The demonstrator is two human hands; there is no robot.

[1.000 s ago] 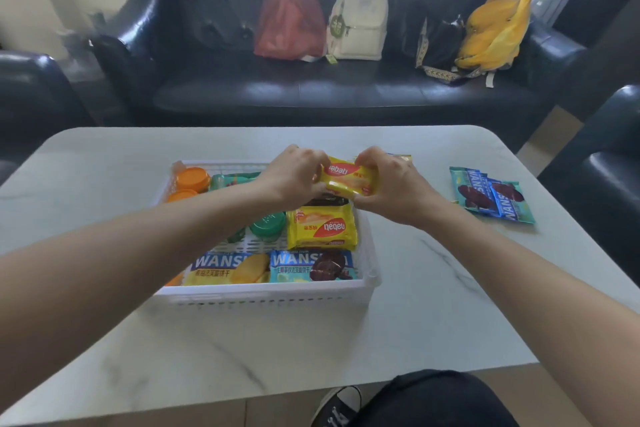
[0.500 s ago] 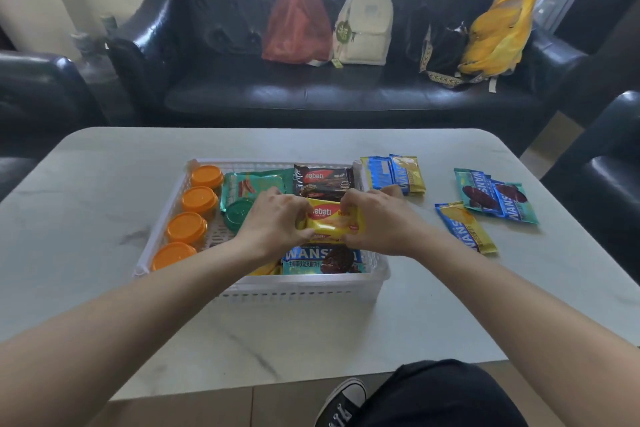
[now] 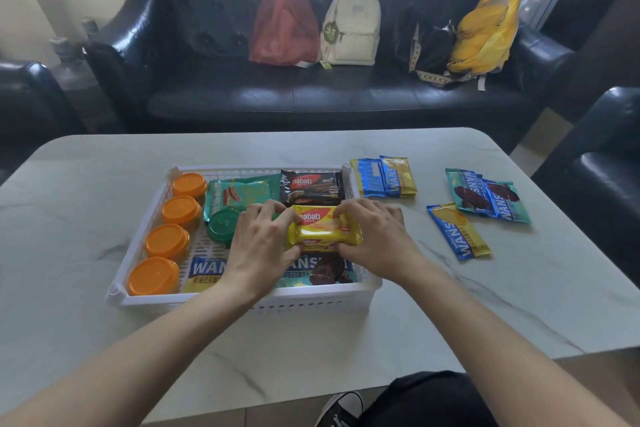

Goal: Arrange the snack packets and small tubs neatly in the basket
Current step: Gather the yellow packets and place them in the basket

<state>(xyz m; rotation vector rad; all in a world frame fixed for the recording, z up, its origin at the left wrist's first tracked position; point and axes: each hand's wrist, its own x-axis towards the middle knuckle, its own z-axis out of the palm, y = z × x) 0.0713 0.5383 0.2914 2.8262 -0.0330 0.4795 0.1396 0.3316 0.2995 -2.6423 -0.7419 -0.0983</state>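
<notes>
Since a second ago you have brought the yellow wafer packet (image 3: 323, 230) down from above the far rim into the white basket (image 3: 242, 300), and it now sits low over the middle of the right-hand column. Your left hand (image 3: 258, 242) pinches its left end and your right hand (image 3: 375, 235) pinches its right end, both closed on the wrapper, so the packet lies directly between your grips with its long axis running left to right across the basket. It looks to rest on another yellow packet beneath it, just this side of the dark wafer packet (image 3: 311, 186) and just beyond the chocolate biscuit packet (image 3: 322, 272) at the near wall. That sideways axis is what the next move turns on: keep it parallel to the dark packet's edge and you can probably let go with both hands at once. The orange tubs (image 3: 168, 240) line the left wall, with a green tub (image 3: 224, 226) beside them. More packets wait on the table (image 3: 485, 305): the blue-and-gold pair (image 3: 382, 177), a single one (image 3: 459, 230) and the teal ones (image 3: 486, 196), all off to your right, so your right hand is the nearer one for them.
</notes>
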